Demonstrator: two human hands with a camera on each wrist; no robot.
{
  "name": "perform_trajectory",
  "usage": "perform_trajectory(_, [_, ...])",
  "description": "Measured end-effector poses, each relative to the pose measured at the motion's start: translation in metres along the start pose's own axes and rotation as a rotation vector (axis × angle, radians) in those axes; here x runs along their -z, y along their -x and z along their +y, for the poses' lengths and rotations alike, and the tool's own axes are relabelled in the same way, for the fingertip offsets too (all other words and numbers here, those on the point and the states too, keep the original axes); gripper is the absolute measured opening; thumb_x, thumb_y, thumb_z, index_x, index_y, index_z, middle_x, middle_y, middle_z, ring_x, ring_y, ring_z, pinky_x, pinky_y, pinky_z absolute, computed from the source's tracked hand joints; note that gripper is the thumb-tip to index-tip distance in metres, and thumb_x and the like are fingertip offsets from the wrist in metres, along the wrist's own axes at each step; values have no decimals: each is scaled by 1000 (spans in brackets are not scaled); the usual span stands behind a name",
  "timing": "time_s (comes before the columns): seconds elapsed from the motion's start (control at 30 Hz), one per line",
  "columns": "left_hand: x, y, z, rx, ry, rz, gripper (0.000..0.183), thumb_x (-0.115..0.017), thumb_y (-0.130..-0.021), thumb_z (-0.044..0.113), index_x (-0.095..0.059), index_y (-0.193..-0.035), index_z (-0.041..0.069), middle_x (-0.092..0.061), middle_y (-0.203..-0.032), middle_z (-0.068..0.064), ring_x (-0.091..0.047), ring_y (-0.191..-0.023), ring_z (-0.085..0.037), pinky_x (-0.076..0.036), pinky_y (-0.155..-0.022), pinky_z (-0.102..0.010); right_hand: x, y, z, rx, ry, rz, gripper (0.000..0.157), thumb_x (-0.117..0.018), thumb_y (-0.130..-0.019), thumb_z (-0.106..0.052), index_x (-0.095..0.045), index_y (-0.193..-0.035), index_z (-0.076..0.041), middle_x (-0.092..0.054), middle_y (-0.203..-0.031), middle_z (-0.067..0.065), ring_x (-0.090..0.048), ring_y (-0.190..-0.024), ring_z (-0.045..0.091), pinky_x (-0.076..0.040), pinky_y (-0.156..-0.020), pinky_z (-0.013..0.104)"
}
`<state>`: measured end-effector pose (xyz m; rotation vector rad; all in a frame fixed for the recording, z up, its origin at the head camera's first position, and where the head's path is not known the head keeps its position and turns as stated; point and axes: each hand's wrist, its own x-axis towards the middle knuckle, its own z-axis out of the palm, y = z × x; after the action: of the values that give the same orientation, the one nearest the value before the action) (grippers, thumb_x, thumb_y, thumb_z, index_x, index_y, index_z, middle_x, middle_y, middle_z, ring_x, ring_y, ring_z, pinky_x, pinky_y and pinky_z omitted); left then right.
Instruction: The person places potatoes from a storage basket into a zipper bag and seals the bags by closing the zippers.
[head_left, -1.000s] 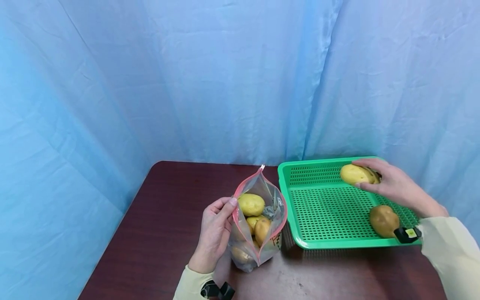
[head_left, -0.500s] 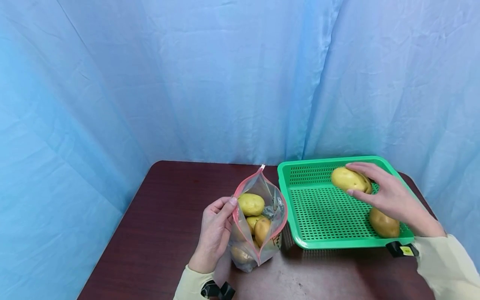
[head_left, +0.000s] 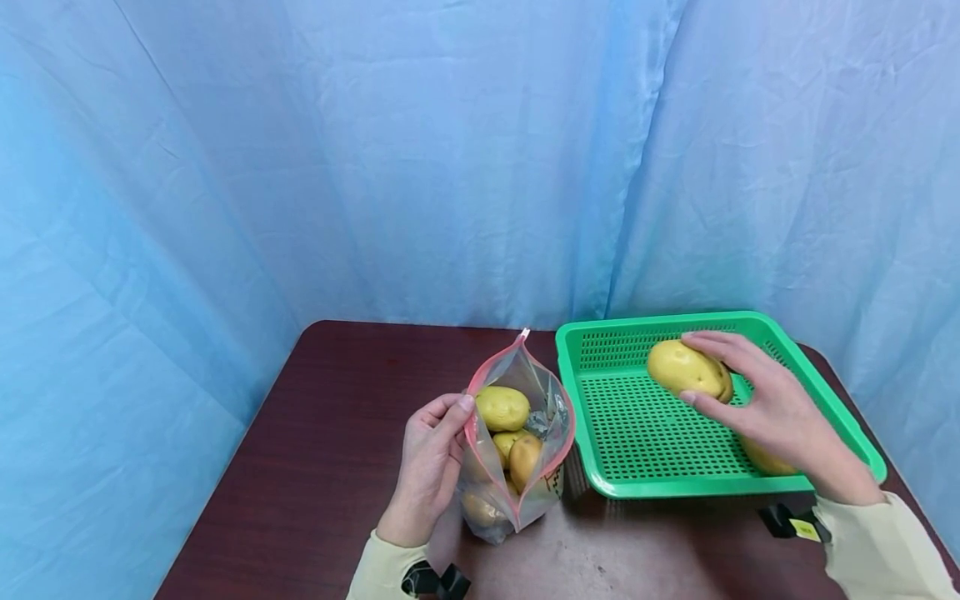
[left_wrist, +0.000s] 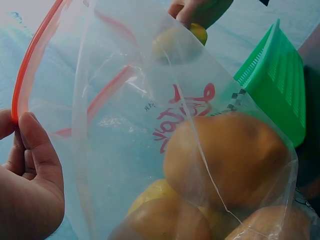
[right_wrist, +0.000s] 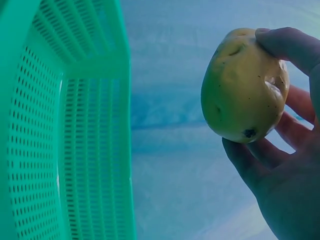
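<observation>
With thumb and fingers my left hand [head_left: 431, 467] pinches the red-edged rim of a clear zip bag [head_left: 555, 400], whose mouth gapes. Several potatoes [head_left: 503, 409] lie inside the bag; in the left wrist view a large brown potato [left_wrist: 225, 160] presses against the plastic, which bears red lettering. My right hand [head_left: 772, 404] grips a yellow potato [head_left: 684, 369] above the green basket [head_left: 637, 489]. Dark spots and dents mark this potato [right_wrist: 245, 90] in the right wrist view. Another potato [head_left: 765, 458] sits in the basket, partly hidden by my right hand.
A dark reddish-brown table [head_left: 360, 433] bears the bag and, to its right, the basket. Behind the table hangs a light blue curtain [head_left: 450, 167]. The basket's raised rim stands close to the bag's right side.
My right hand has moved left and toward me, carrying the yellow potato across the basket. My left hand and the bag have stayed in place.
</observation>
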<state>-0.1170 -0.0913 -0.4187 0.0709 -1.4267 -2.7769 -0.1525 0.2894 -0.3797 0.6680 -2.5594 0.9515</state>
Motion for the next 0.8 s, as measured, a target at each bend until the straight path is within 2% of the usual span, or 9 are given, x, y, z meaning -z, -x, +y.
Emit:
perform_trajectory(0.13, [0, 0, 0, -2, 3, -3, 16, -62, -98, -1, -72, -88, 7, -64, -78, 1, -60, -68, -4, -53, -64, -16, -3, 2, -11, 6, -11, 21, 71, -88, -81, -7, -61, -144, -23, -55, -143, -5, -43, -127, -6, -35, -90, 6])
perform_trajectory(0.43, [0, 0, 1, -3, -4, -6, 16, -63, -99, -1, -72, -88, 7, -64, -77, 2, -59, -67, -4, -53, -63, -16, -14, 2, -36, 57, -71, 95, 78, -90, -71, 3, -63, -142, -16, -56, -141, -8, -48, -128, -2, -39, -89, 6])
perform_trajectory(0.67, [-1, -1, 1, -1, -7, -7, 14, -63, -99, 0, -72, -90, 6, -63, -77, 1, -59, -67, -5, -53, -64, -17, -26, 3, -50, 97, -134, 139, 77, -90, -68, 6, -64, -139, -10, -59, -139, 3, -50, -128, 3, -42, -91, 9])
perform_trajectory(0.8, [-1, -2, 1, -2, -7, -13, 14, -64, -99, 0, -72, -89, 6, -63, -76, 1, -58, -67, -5, -53, -64, -17, -35, 5, -58, 84, -189, 145, 76, -88, -70, 8, -63, -140, -9, -58, -138, 5, -52, -125, 6, -45, -90, 10])
